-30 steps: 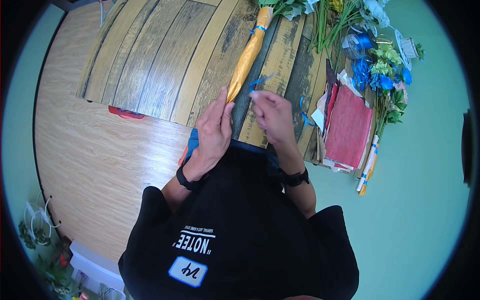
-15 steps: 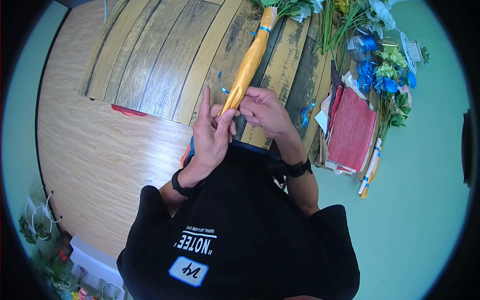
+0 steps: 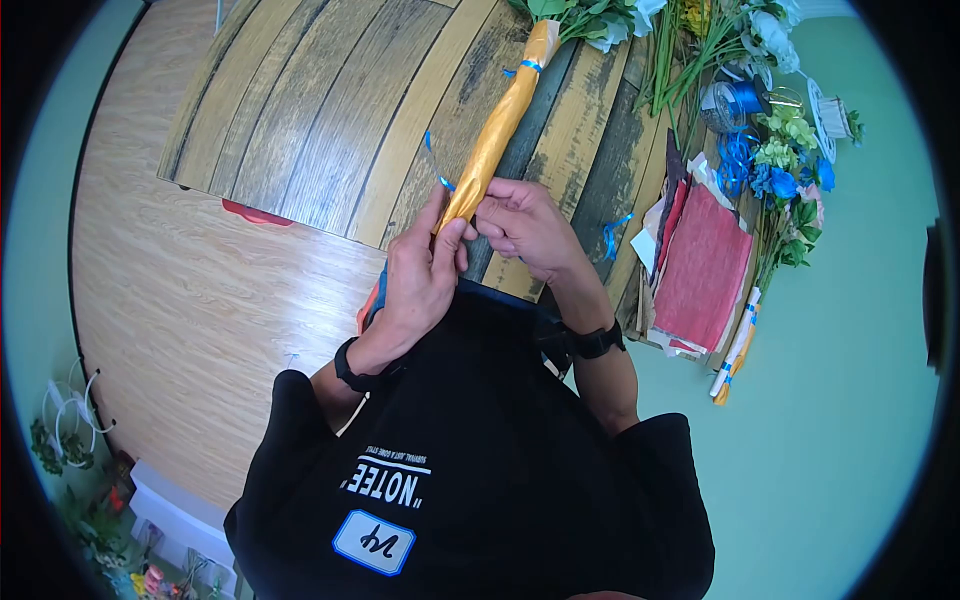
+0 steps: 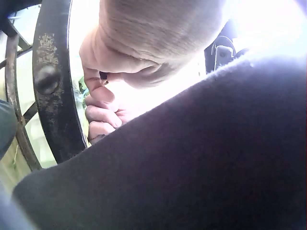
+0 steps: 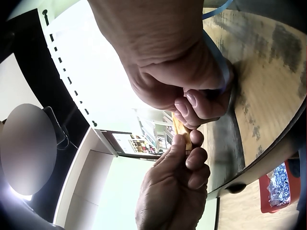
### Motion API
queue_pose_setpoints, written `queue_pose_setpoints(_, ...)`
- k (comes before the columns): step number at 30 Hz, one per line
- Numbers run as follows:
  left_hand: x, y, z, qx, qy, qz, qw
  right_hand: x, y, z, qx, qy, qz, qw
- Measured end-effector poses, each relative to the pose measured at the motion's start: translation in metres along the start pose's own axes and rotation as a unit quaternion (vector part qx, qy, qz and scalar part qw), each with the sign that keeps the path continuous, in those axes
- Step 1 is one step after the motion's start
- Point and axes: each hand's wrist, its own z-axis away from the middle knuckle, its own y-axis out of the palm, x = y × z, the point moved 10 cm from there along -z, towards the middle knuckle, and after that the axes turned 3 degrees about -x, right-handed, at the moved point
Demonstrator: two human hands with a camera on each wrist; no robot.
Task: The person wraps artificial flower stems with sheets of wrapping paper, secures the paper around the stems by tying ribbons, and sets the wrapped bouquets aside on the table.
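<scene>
A bouquet (image 3: 495, 135) with its stems in shiny gold wrap lies on the wood-plank table, flowers toward the far edge. My left hand (image 3: 415, 275) grips the narrow lower end of the wrap, thumb on top. Against the wrap's right side, my right hand (image 3: 530, 230) has its fingers curled, pinching a blue ribbon (image 5: 218, 57) that runs past them in the right wrist view. A loose end of the ribbon sticks out left of the wrap. Another blue tie (image 3: 531, 65) circles the wrap near the flowers. The left wrist view is mostly sleeve and glare.
To the right lie a stack of red wrapping paper (image 3: 705, 260), a ribbon scrap (image 3: 615, 238), ribbon spools (image 3: 750, 97) and a second wrapped bouquet (image 3: 740, 345). More flowers (image 3: 770, 35) lie at the far right. A red bin (image 5: 280, 187) stands below the table edge.
My right hand has moved left from beside the bouquet to the wrap, and ribbon now shows on the wrap's left. My left index finger, raised half a second ago, has lowered.
</scene>
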Motion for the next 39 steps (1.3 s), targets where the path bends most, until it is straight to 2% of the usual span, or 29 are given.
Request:
queue_pose_setpoints(3, 0.004, 0.002, -0.001, 0.019, -0.025, 0.070, 0.997, -0.008, -0.006, -0.003, 0.016, 0.018, 0.029, 0.999)
queue_pose_setpoints(5, 0.011, 0.004, -0.001, 0.026, -0.086, 0.144, 0.985, -0.005, -0.005, -0.002, 0.020, 0.026, 0.036, 0.999)
queue_pose_setpoints(9, 0.013, 0.007, -0.003, 0.050, -0.083, 0.187, 0.978, -0.001, 0.000, -0.001, 0.030, 0.031, 0.032, 0.999)
queue_pose_setpoints(11, 0.011, 0.007, -0.003, 0.053, -0.048, 0.172, 0.983, -0.002, -0.001, -0.002, 0.025, 0.029, 0.038, 0.999)
queue_pose_setpoints(18, 0.016, 0.005, -0.004, 0.026, -0.025, 0.110, 0.993, -0.003, -0.009, 0.003, 0.003, -0.005, 0.077, 0.997)
queue_pose_setpoints(20, 0.010, 0.005, -0.005, 0.017, 0.026, 0.053, 0.998, -0.009, -0.013, 0.005, -0.005, -0.008, 0.069, 0.998)
queue_pose_setpoints(31, -0.002, 0.006, -0.004, -0.013, 0.102, -0.009, 0.995, 0.007, -0.023, 0.027, -0.044, -0.045, 0.135, 0.989)
queue_pose_setpoints(33, -0.002, 0.007, -0.004, -0.017, 0.117, -0.017, 0.993, 0.016, -0.020, 0.030, -0.040, -0.109, 0.184, 0.976)
queue_pose_setpoints(35, -0.008, 0.007, -0.002, -0.026, 0.165, -0.050, 0.985, 0.018, -0.021, 0.033, -0.042, -0.097, 0.166, 0.981)
queue_pose_setpoints(39, -0.016, 0.008, 0.002, -0.030, 0.197, -0.086, 0.976, 0.022, -0.030, 0.036, -0.030, -0.046, 0.101, 0.993)
